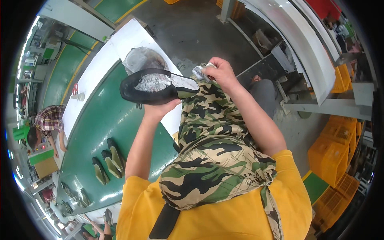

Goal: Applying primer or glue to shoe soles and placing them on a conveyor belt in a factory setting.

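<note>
The light is bright and rather even, of a cool white colour. Rows of lamps [18, 183] shine along the left rim, where they appear as overexposed streaks. The green surface [88, 140] gives back white patches of glare in its lower part, and its white border [90, 76] is very pale. The floor [184, 24] is dimmer. In the middle, the shoe [136, 86] and the right hand [221, 74] are quite sharp; the shoe's dark upper shows little detail. Toward the sides, the panel [308, 48] and the crates [328, 164] bend strongly, and the corners are black.
</note>
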`<state>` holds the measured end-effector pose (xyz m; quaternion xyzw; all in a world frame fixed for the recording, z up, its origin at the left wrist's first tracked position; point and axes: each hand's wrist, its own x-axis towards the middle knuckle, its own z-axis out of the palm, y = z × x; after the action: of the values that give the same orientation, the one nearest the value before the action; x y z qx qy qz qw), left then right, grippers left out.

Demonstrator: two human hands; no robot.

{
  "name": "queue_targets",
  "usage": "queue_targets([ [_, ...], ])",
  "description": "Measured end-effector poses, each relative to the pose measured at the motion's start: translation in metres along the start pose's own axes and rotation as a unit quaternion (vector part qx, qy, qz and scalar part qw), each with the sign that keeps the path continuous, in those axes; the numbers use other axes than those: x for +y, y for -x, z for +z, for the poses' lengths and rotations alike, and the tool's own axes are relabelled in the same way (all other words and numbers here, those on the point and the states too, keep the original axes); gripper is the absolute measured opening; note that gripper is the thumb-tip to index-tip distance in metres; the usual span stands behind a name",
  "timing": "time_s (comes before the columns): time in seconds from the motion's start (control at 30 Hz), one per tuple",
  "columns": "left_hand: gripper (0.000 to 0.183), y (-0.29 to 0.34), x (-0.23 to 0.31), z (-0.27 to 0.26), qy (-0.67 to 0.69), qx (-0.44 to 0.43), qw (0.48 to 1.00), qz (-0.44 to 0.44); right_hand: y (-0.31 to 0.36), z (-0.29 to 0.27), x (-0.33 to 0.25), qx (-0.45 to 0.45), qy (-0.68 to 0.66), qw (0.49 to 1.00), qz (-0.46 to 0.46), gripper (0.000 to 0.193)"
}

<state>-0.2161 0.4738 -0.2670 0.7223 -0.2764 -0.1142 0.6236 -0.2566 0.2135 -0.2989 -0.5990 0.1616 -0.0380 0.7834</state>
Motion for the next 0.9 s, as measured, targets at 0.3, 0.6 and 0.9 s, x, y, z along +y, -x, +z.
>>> queue_targets([
  [0.3, 0.044, 0.002, 0.015, 0.018, -0.171, -0.062, 0.982, 0.040, 0.001, 0.019, 0.004, 0.050, 0.009, 0.999, -0.012, 0.016],
  [0.6, 0.043, -0.001, 0.009, 0.038, -0.104, -0.011, 0.994, -0.014, 0.021, 0.038, -0.023, 0.033, -0.092, 0.995, -0.013, 0.016],
  [0.9, 0.043, -0.005, -0.002, 0.035, -0.158, -0.025, 0.987, 0.009, 0.018, 0.042, -0.038, 0.030, 0.000, 0.997, -0.070, 0.016],
])
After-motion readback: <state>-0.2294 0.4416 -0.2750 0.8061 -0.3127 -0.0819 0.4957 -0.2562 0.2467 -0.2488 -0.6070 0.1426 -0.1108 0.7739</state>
